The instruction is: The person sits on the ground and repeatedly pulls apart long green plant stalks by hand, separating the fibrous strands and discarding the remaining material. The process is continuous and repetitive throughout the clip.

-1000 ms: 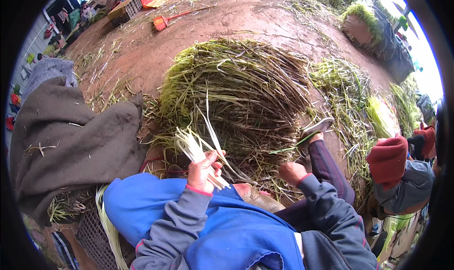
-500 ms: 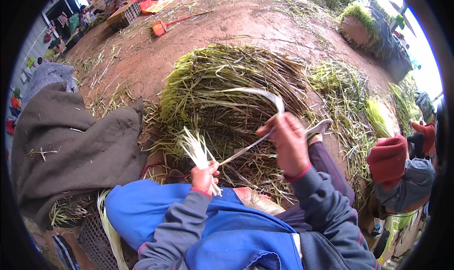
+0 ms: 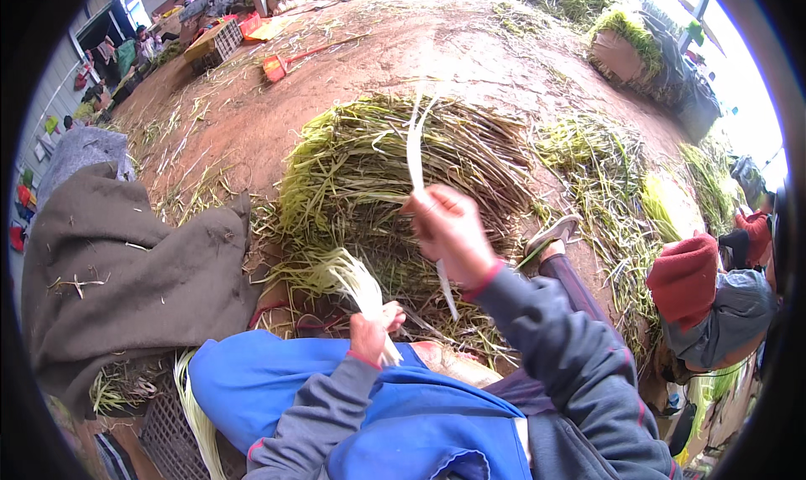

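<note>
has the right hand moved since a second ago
Yes. The right hand has risen from low beside the knee up over the big pile of green stalks, pulling a pale strip upward.

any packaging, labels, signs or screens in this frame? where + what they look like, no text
No labels, signs or screens that I can make out.
Crate: far upper left on the dirt, boxy, slatted, tan.
Flat orange-red thing: just right of the crate; kind unclear.
Dark mesh crate: bottom left beside the blue apron, only a corner showing.
Far-left coloured patches: too small to tell.
</note>
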